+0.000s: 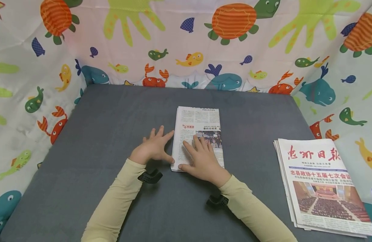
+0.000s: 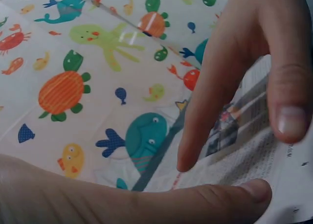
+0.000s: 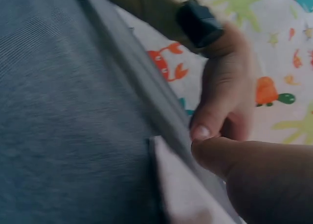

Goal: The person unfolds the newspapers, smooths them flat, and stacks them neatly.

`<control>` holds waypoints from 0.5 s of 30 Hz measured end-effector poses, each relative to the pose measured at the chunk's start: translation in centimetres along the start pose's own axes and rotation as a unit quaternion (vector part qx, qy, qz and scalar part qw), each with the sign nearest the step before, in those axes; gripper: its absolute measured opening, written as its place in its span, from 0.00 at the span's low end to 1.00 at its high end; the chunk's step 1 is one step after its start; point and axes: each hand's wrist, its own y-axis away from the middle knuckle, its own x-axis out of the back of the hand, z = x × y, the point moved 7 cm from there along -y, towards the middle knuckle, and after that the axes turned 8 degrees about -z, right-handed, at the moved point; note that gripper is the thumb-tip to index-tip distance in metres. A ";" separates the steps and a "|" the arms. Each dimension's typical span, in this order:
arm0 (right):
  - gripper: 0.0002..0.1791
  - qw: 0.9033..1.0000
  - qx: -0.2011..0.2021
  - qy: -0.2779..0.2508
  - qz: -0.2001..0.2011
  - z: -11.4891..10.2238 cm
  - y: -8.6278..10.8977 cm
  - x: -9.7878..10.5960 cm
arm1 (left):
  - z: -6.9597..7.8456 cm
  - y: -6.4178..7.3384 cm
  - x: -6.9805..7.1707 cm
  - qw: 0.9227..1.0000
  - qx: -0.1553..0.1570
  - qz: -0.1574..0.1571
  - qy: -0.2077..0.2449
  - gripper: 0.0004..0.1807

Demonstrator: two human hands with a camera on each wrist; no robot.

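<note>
A folded newspaper [image 1: 201, 117] lies lengthwise on the grey table, with printed columns and a dark photo on its upper face. My left hand [image 1: 152, 148] is at its left edge, fingers spread, thumb at the lower left side. Across the lower half of the paper, my right hand [image 1: 202, 159] rests with its fingers spread. In the left wrist view the newspaper [image 2: 249, 170] passes beneath fingers. The right wrist view shows a corner of the newspaper [image 3: 181, 185], with the left hand [image 3: 225, 97] behind; most of the right hand is out of that view.
A stack of newspapers [image 1: 322, 168] with red headlines lies at the table's right edge. The grey tabletop [image 1: 128, 107] is bordered by a curtain [image 1: 173, 30] printed with sea animals at the back and sides. Each wrist wears a black camera [image 1: 150, 176].
</note>
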 end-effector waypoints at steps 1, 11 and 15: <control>0.48 1.000 0.000 0.003 0.000 0.0 -0.1 -0.4 | 0.0 -0.1 -0.2 1.000 0.002 -0.005 0.001 0.64; 0.50 1.000 -0.012 0.012 -0.008 0.3 -0.7 -2.1 | -0.3 -0.2 -0.9 0.999 0.017 -0.028 0.019 0.66; 0.49 1.000 -0.011 0.008 -0.007 0.3 -0.8 -2.1 | -0.5 -0.4 -1.0 0.999 0.022 -0.032 0.026 0.66</control>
